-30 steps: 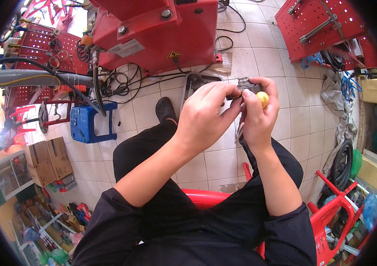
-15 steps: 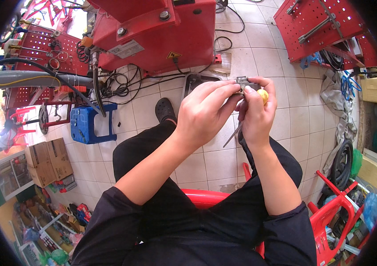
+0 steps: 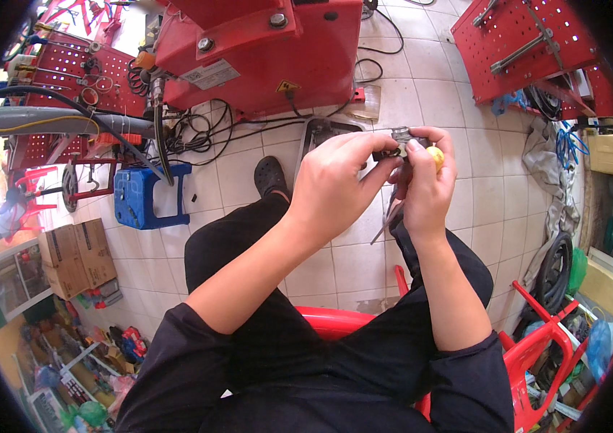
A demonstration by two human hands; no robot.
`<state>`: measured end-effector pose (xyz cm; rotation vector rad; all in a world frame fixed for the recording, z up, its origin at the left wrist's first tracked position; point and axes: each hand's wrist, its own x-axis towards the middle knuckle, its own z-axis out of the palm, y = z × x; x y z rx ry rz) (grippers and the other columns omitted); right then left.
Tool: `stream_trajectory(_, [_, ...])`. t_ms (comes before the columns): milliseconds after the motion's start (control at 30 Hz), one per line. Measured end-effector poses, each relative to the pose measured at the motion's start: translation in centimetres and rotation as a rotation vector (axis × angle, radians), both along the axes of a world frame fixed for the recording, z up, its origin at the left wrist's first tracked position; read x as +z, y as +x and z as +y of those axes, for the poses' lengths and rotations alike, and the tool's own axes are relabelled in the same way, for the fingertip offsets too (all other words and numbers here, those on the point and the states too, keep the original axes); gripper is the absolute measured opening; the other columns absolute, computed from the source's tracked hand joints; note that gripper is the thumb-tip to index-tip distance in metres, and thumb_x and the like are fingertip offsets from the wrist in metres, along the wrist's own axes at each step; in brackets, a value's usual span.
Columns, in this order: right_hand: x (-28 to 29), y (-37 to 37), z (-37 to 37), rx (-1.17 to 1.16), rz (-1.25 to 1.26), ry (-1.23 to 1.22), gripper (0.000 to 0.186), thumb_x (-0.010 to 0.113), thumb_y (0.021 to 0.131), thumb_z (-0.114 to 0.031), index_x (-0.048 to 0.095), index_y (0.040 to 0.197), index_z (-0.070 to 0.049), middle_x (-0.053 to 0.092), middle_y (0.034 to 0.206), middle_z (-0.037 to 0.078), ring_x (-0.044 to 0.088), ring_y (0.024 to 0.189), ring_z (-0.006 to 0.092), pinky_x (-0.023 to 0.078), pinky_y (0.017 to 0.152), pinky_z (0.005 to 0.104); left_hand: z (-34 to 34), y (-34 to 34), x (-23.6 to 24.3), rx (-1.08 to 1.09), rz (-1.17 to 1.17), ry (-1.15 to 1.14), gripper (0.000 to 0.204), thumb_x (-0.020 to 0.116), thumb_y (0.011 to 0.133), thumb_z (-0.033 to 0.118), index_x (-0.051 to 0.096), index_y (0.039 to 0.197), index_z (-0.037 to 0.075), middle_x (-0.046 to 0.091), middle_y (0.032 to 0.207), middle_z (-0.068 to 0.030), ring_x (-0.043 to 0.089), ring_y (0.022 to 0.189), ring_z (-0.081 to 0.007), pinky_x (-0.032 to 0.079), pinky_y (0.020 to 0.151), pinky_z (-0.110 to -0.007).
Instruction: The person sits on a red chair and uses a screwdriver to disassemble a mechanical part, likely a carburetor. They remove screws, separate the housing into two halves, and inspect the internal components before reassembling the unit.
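Thumb and forefinger of the left hand [image 3: 335,173] stand farther apart than half a second ago, baring a small dark piece [image 3: 381,154] between them. Just right of it, the grey metal part [image 3: 401,133] sits at the far side of the right hand [image 3: 427,187], which grips it and a yellow knob [image 3: 437,156]; whether piece and part join, I cannot tell. A thin rod [image 3: 379,234] slants near-left below the right hand. Floor tiles [image 3: 501,159] spread right; a tray [image 3: 304,142] lies far-left, dark-trousered legs [image 3: 227,245] near.
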<state>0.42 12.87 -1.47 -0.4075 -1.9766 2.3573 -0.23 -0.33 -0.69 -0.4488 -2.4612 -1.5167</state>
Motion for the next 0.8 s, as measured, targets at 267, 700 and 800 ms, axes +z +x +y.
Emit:
stream_trajectory(267, [1.7,0.4,0.3,0.014,0.025,-0.07,0.022,0.057,0.086,-0.019,0.051,0.103,-0.005,0.054,0.072,-0.001,0.046,0.049,0.002,0.037,0.04,0.0163,0.3,-0.1,0.1,0.025,0.225,0.061,0.025,0.074,0.069,0.005,0.064,0.091,0.004,0.067,0.09,-0.0091,0.065,0.081,-0.0243,0.051,0.07,-0.032])
stream_trajectory(700, [2.7,1.2,0.0,0.02,0.146,-0.087,0.023,0.056,0.087,-0.014,0.05,0.106,-0.003,0.052,0.078,-0.001,0.042,0.051,-0.0003,0.033,0.042,0.015,-0.4,-0.2,0.9,-0.047,0.36,0.063,0.033,0.076,0.062,0.0,0.065,0.093,0.001,0.068,0.093,-0.0135,0.067,0.083,-0.024,0.053,0.074,-0.031])
stream_trajectory(800, [2.7,1.3,0.1,0.031,0.178,-0.083,0.024,0.056,0.086,-0.013,0.05,0.107,-0.003,0.053,0.079,-0.001,0.042,0.053,-0.0003,0.033,0.043,0.0149,-0.4,-0.3,0.9,-0.057,0.38,0.073,0.033,0.076,0.061,0.0,0.065,0.093,0.001,0.068,0.093,-0.0139,0.067,0.083,-0.0241,0.053,0.074,-0.031])
